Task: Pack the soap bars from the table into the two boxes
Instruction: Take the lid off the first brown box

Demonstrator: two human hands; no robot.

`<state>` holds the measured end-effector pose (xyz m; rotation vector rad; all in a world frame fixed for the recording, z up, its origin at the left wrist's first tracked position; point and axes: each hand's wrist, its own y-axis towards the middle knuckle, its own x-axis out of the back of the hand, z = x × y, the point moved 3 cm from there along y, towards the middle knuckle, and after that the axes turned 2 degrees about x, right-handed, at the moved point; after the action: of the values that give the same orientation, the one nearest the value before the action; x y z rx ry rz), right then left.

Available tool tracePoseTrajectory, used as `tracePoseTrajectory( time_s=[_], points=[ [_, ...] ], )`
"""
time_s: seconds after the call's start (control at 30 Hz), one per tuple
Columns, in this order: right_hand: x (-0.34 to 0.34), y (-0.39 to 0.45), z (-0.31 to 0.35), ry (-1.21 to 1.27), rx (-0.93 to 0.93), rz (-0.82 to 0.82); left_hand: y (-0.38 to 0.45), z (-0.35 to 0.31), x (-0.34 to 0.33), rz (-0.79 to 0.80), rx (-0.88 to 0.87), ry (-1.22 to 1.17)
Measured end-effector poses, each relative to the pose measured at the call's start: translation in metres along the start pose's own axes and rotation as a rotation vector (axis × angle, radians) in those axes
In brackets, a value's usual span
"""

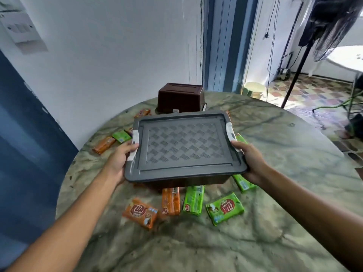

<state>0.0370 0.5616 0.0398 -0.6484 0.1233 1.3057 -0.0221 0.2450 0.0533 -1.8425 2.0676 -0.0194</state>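
I hold a dark box with a grey lid above the round table, tilted toward me. My left hand grips its left side by the white latch, and my right hand grips its right side. A second brown box lies upside down at the table's far edge. Wrapped soap bars lie scattered below and around the held box: orange ones and green ones in front, a green one at the right, more orange and green at the left.
The marbled round table stands against a white wall, with a blue door at the left. A fan on a black stand and a tiled floor lie beyond the table's right edge.
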Motion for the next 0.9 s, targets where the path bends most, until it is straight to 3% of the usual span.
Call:
tracePoseTrajectory(
  time_s=[0.17, 0.47, 0.9],
  points=[
    [0.064, -0.053, -0.007, -0.093, -0.08, 0.069, -0.064, 0.058, -0.021, -0.077, 0.036, -0.067],
    [0.159, -0.12, -0.042, -0.243, -0.22, 0.002, -0.167, 0.148, -0.061, -0.192, 0.194, -0.105],
    [0.207, -0.156, -0.068, -0.393, -0.225, 0.048, -0.217, 0.193, -0.072, -0.272, 0.27, -0.101]
  ],
)
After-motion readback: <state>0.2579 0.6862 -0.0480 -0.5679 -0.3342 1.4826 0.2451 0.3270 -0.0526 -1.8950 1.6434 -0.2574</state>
